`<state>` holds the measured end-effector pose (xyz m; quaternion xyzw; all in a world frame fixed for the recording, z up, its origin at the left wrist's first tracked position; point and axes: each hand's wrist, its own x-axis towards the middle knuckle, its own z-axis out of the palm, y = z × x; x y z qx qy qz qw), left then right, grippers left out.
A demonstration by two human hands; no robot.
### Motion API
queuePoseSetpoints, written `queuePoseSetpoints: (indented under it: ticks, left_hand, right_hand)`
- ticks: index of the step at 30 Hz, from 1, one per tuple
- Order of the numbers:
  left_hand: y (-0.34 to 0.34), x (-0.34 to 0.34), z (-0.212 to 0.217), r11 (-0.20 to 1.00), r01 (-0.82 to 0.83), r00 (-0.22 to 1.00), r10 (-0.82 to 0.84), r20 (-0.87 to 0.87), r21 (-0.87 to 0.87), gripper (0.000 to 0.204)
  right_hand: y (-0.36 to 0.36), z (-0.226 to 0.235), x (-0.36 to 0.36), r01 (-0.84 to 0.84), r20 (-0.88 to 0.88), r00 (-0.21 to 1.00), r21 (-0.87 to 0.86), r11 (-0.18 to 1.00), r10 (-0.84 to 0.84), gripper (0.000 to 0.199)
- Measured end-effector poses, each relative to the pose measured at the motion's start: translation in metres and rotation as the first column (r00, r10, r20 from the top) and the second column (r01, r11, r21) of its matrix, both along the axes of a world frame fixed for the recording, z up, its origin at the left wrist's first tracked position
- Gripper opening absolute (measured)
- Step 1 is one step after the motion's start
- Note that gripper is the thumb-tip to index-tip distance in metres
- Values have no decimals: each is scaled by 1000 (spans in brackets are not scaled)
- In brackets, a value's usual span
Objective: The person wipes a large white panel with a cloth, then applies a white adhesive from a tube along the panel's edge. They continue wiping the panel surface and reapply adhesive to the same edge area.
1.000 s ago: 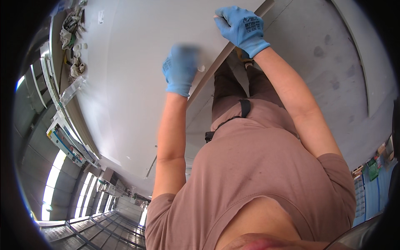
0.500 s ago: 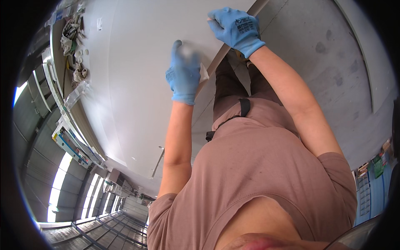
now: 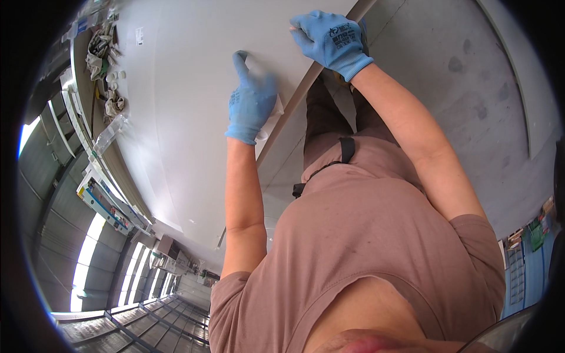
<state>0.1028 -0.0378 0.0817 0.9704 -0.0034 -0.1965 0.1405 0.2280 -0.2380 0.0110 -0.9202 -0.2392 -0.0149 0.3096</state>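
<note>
A large, smooth, pale grey panel (image 3: 182, 88) fills the upper left, its straight near edge running diagonally beside my legs. My left hand (image 3: 250, 106), in a blue glove, is over the panel close to that edge. One finger sticks out while the others curl and blur. From under the palm shows a thin white piece (image 3: 278, 107), perhaps cloth or paper; the hand hides most of it. My right hand (image 3: 332, 41), gloved in the same blue, is closed around the panel's edge farther up, its fingertips mostly hidden.
Along the panel's far left side lie crumpled cloths (image 3: 97, 56) and a clear plastic piece (image 3: 110, 134). A small label (image 3: 139, 36) is stuck to the panel. Grey stained floor (image 3: 465, 88) lies at right, with a long pale strip (image 3: 518, 82) beyond it.
My left hand has shifted slightly left, and the white piece has come along with it. My right hand stays almost where it was on the edge.
</note>
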Motion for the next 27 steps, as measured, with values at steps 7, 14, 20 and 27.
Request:
queuePoseSetpoints:
  ticks: [7, 14, 20, 27]
  left_hand:
    - [-13, 1, 6, 957, -283, 957, 278, -75, -57, 33]
    - [-18, 16, 15, 875, -478, 850, 484, -209, 84, 80]
    - [-18, 26, 17, 913, -406, 909, 408, -87, 45, 94]
    - [-21, 29, 15, 897, -432, 902, 428, -59, -99, 90]
  right_hand:
    - [0, 8, 2, -36, -123, 992, -61, 997, 29, 22]
    - [-1, 7, 1, -22, -69, 997, 24, 999, 24, 20]
    - [0, 5, 1, -10, -12, 1000, 49, 999, 11, 20]
    - [-2, 10, 2, -46, -57, 997, -14, 999, 45, 20]
